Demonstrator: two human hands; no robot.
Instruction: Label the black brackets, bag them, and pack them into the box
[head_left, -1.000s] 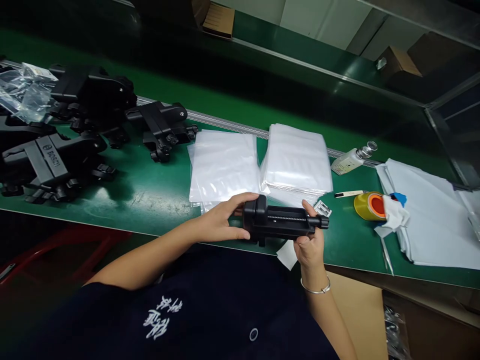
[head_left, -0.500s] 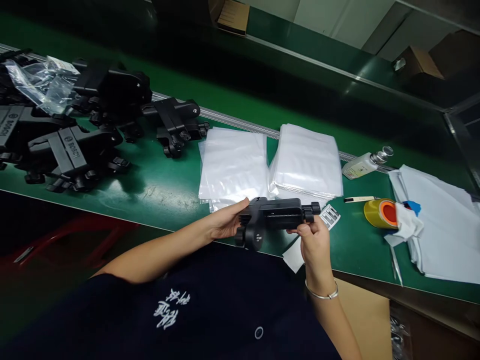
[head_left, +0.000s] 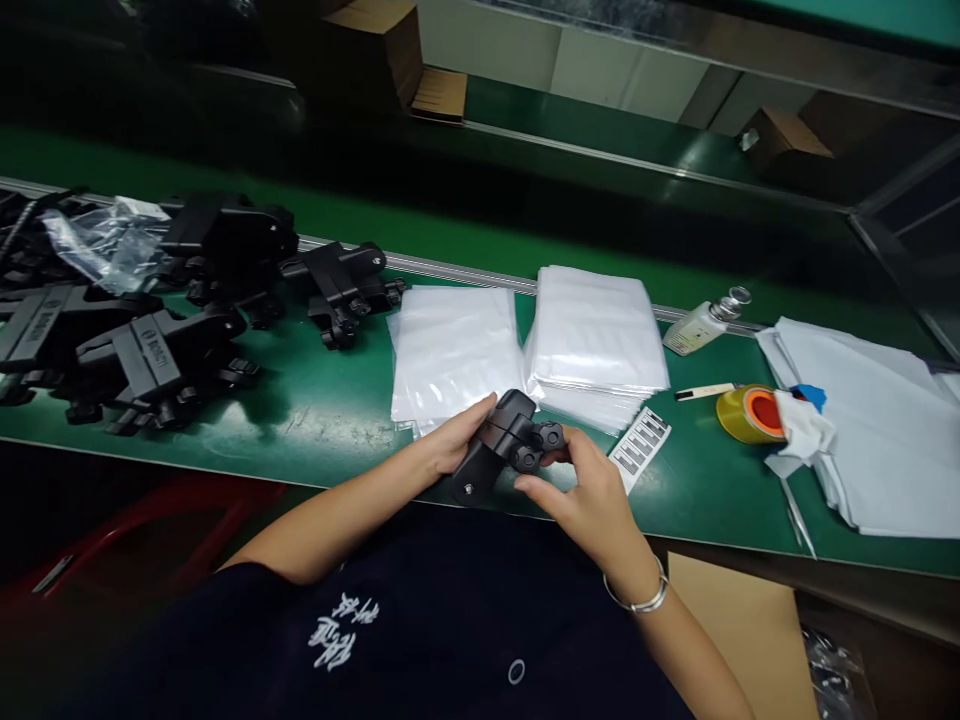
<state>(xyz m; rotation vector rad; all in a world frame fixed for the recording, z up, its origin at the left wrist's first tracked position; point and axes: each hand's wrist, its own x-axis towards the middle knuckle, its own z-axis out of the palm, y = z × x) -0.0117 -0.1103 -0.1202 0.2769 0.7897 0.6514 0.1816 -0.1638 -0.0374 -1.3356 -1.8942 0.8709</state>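
A black plastic clamp mount [head_left: 491, 455] with round knobs is held over the front edge of the bench. My left hand [head_left: 459, 440] is closed round its left side, with most fingers hidden beneath. At the knob end, my right hand [head_left: 589, 490] grips the same mount, fingers behind a knob and thumb below it. Just behind the mount lies a stack of clear plastic bags [head_left: 454, 350], with a second, thicker bag stack [head_left: 592, 330] to its right. A sheet of printed labels [head_left: 640, 448] rests beyond my right hand.
Several more black clamp mounts [head_left: 154, 365] and a clear bag of small parts [head_left: 112, 245] crowd the left. Rightward are a pump bottle [head_left: 705, 325], a cutter knife [head_left: 705, 391], a yellow tape roll [head_left: 739, 415], tweezers [head_left: 799, 518] and white cloths [head_left: 877, 430].
The clamp mount has been turned in my hands so its knobs face right and toward me. My right hand has moved left, uncovering more of the label sheet. The camera view has shifted.
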